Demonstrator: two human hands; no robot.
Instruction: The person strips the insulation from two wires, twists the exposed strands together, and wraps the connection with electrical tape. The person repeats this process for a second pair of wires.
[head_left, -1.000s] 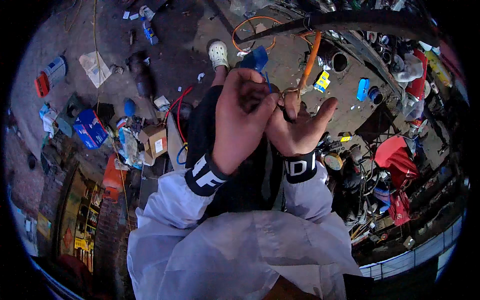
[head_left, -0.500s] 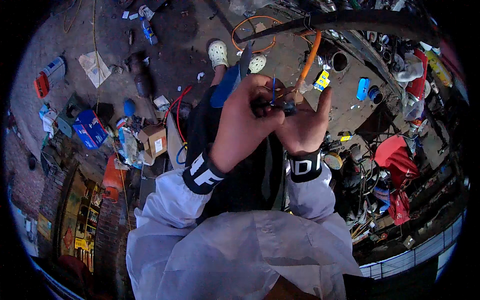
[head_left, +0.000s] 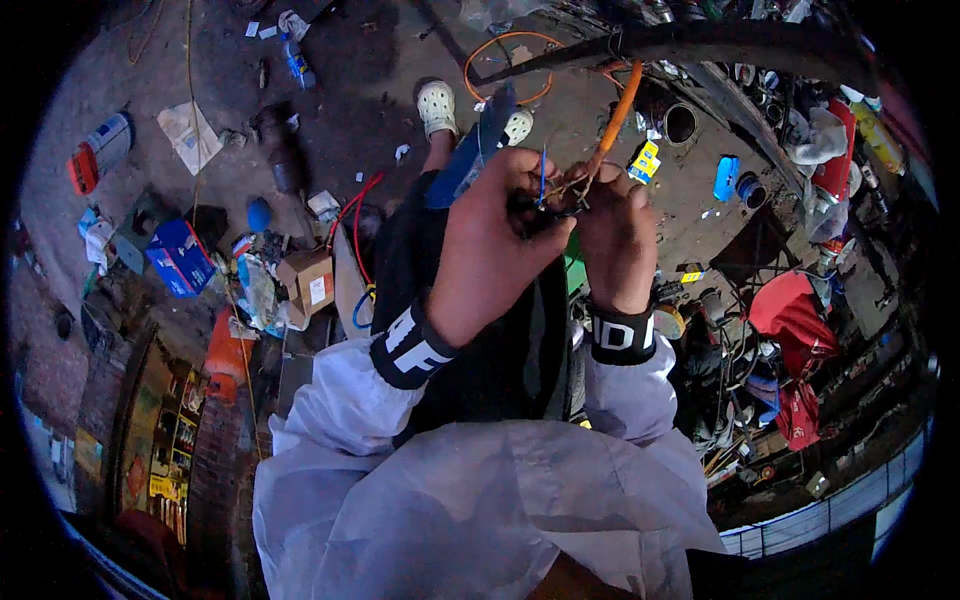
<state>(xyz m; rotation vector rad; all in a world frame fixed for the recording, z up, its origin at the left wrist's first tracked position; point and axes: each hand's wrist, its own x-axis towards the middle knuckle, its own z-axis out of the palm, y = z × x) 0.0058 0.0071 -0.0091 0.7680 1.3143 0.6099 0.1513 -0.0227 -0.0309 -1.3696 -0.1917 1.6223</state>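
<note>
My left hand (head_left: 495, 250) is closed around the lower end of an orange cable (head_left: 618, 110), where thin brown wires (head_left: 575, 190) and a blue wire (head_left: 543, 170) come out at a small dark piece that is mostly hidden by my fingers. My right hand (head_left: 620, 235) has curled fingers at the same wires, just right of the cable; what its fingertips hold is unclear. Behind my left hand a long flat blue object (head_left: 462, 160) slants over my leg; I cannot tell what it is.
A dark beam (head_left: 700, 40) crosses above the cable. An orange hose coil (head_left: 510, 95), a cardboard box (head_left: 305, 285), a blue box (head_left: 180, 258), red-and-blue cables (head_left: 355, 210) and scattered litter lie on the ground. Piled metal parts and red cloth (head_left: 785, 320) crowd the right.
My right hand has turned from an open palm with raised thumb to curled fingers at the wires. My left hand has shifted slightly right. The blue object behind it has shifted.
</note>
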